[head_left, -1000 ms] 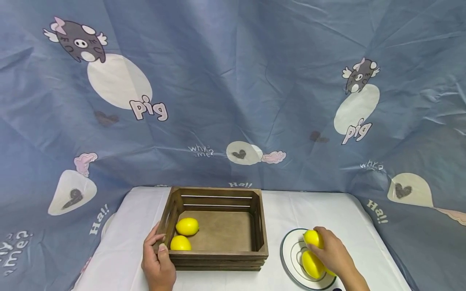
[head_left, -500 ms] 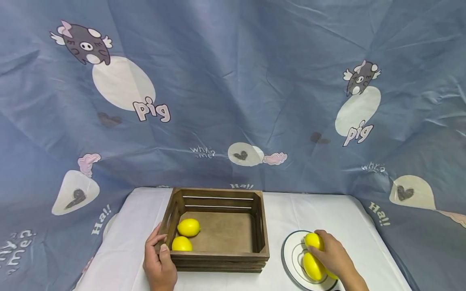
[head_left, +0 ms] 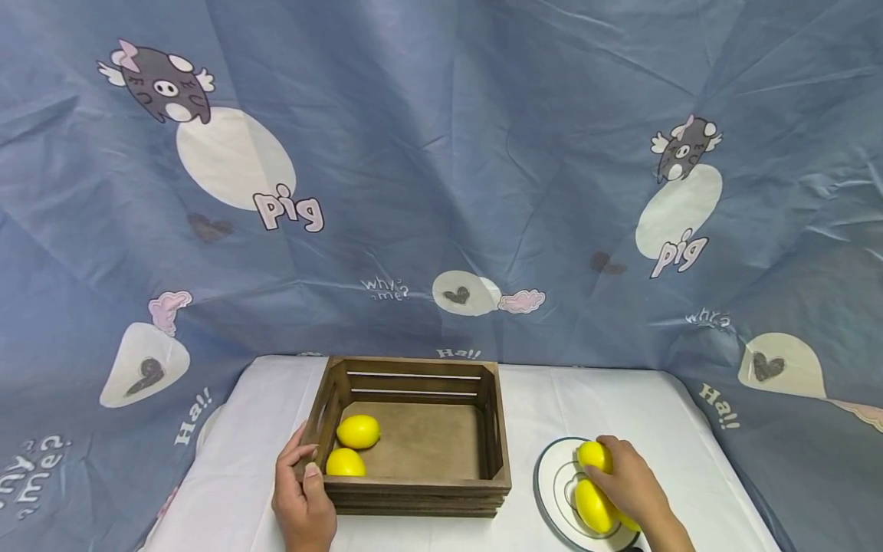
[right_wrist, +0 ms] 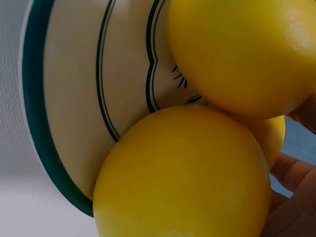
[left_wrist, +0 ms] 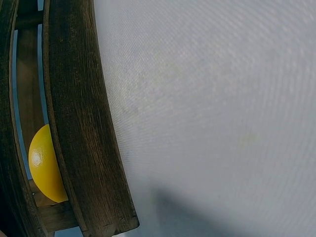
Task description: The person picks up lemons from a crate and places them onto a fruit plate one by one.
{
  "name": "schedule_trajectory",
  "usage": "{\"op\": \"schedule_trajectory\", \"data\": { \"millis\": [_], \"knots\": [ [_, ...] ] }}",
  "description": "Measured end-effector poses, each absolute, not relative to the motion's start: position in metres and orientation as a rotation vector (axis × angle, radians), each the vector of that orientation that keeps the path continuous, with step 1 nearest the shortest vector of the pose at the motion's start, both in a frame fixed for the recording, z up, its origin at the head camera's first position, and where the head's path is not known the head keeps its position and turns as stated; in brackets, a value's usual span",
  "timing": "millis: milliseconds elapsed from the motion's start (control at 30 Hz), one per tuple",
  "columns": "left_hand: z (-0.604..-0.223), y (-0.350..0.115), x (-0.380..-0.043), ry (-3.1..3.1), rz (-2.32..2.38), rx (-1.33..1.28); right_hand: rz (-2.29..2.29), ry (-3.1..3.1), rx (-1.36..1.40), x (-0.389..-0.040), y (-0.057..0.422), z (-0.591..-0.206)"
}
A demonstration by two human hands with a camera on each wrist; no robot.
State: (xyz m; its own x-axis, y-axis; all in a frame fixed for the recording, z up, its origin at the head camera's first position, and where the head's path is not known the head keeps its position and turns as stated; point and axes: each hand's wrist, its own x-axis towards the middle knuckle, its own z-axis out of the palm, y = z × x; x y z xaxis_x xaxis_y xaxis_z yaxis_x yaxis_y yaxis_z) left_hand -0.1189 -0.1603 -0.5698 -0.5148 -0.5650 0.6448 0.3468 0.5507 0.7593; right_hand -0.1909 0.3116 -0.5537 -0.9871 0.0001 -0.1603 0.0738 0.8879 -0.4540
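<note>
At the front left corner of a brown wooden crate [head_left: 421, 500], my left hand [head_left: 303, 494] grips the side, thumb on the near rim and fingers over the left wall. Two yellow lemons, one behind [head_left: 359, 432] and one in front [head_left: 346, 463], lie inside at the left. My right hand [head_left: 636, 484] holds a lemon [head_left: 594, 456] by its right side over the white plate [head_left: 554, 491]. Another lemon [head_left: 595, 507] lies just in front of it on the plate, and a third [head_left: 628, 522] is mostly hidden under the hand. The right wrist view shows these lemons [right_wrist: 182, 173] bunched closely together.
A white cloth [head_left: 531, 399] covers the table beneath the crate and plate. Blue printed fabric [head_left: 414, 192] hangs behind and around the sides. Part of a small dark object [head_left: 636, 549] shows at the bottom edge beside the right wrist.
The whole head view has shifted slightly right and down. Both hands keep their holds, and the lemons and crate show no clear movement of their own.
</note>
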Motion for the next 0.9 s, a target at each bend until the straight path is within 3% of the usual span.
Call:
{"op": "schedule_trajectory", "data": {
  "millis": [900],
  "knots": [
    [-0.5775,-0.1658,-0.1178,-1.804,-1.148,0.176,-0.656,2.927,0.06,-0.1898,0.3048,-0.5553]
  ]
}}
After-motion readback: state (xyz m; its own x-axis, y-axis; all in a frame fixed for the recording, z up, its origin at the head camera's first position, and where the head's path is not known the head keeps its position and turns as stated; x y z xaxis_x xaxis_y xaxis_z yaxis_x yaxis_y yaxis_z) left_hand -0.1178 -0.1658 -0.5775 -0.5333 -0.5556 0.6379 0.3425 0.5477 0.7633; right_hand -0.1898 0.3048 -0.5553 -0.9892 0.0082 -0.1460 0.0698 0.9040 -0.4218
